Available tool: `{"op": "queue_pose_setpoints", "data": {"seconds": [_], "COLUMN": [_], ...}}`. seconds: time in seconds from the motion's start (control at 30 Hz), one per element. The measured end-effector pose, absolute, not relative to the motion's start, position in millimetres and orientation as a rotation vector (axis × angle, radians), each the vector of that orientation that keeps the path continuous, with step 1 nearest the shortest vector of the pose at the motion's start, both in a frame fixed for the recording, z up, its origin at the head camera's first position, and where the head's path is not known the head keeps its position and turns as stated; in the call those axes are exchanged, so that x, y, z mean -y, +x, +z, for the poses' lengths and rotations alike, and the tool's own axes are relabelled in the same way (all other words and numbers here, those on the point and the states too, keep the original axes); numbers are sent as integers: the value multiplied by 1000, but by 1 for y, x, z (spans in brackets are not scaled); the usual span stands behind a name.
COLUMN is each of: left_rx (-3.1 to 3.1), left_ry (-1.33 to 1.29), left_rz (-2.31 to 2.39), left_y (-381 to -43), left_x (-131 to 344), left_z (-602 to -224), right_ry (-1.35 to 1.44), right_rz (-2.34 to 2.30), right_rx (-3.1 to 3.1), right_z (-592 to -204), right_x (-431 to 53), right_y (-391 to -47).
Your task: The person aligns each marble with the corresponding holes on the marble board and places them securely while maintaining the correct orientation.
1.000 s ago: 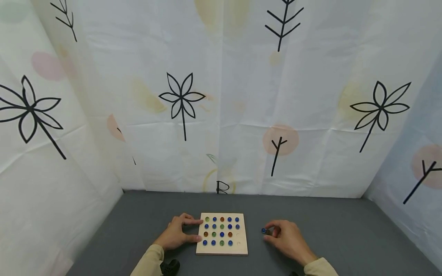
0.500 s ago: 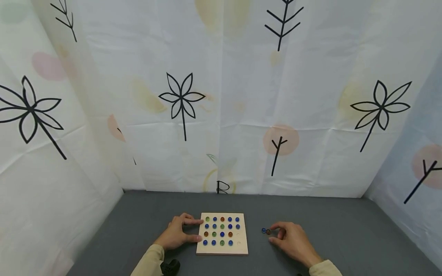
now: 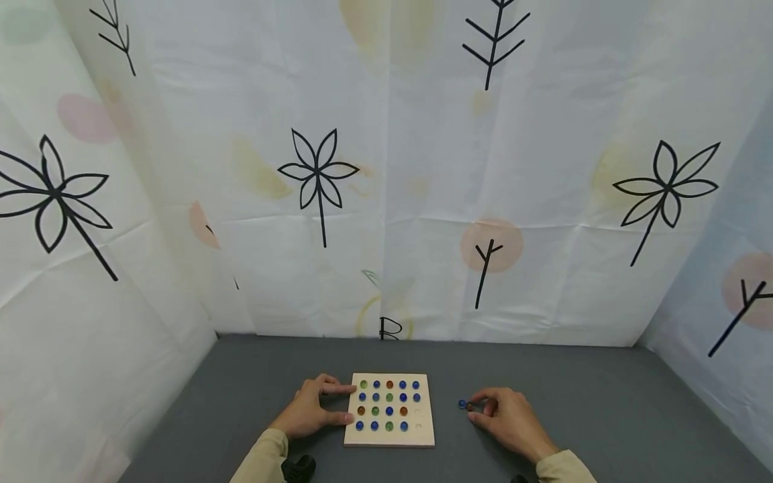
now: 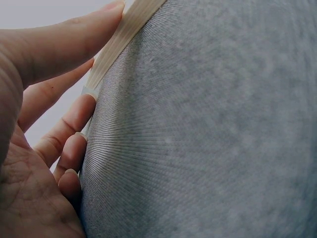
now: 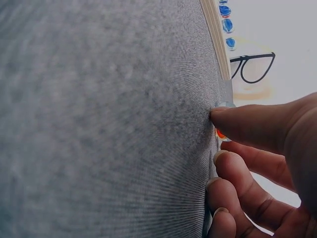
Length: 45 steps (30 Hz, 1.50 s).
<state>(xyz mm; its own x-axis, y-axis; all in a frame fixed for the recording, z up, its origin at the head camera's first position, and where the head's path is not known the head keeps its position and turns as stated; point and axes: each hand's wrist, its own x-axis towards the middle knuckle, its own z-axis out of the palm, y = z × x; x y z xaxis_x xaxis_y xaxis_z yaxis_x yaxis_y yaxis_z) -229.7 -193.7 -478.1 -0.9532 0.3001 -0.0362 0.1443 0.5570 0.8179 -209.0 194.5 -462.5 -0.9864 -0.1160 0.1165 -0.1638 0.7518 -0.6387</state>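
A pale wooden board [image 3: 389, 438] lies on the grey table, with rows of blue, green and orange-brown glass marbles in its hollows. Two hollows at its right side are bare. My left hand [image 3: 314, 404] rests at the board's left edge, thumb and index finger spread and touching the edge; in the left wrist view the thumb [image 4: 69, 42] lies against the wood. My right hand [image 3: 504, 417] is right of the board, thumb and index tips around an orange-brown marble [image 3: 470, 406]. I cannot tell if they pinch it. A blue marble [image 3: 461, 404] lies just left of it.
The grey table [image 3: 272, 362] extends around the board and hands. White cloth [image 3: 423, 201] printed with plants stands behind and at both sides. A black object [image 3: 298, 468] shows beside the left sleeve.
My right hand first drew back right from the two marbles, uncovering the orange-brown one, then came slightly left so its fingertips surround that marble again. My left hand and the board have stayed put.
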Motion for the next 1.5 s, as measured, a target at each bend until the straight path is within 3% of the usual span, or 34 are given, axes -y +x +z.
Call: {"op": "queue_pose_setpoints", "data": {"seconds": [0.43,1.5], "left_rx": [-2623,-2625], "left_ry": [389,386], "left_rz": [1351,1354], "left_y": [-229,-231], "left_x": [193,193], "left_z": [-479,-480], "right_ry": [190,434], "right_rz": [1038,1101], "right_rx": [2866,2803], "right_z": [-463,-447], "right_x": [-192,-167], "right_y": [-211,-203]}}
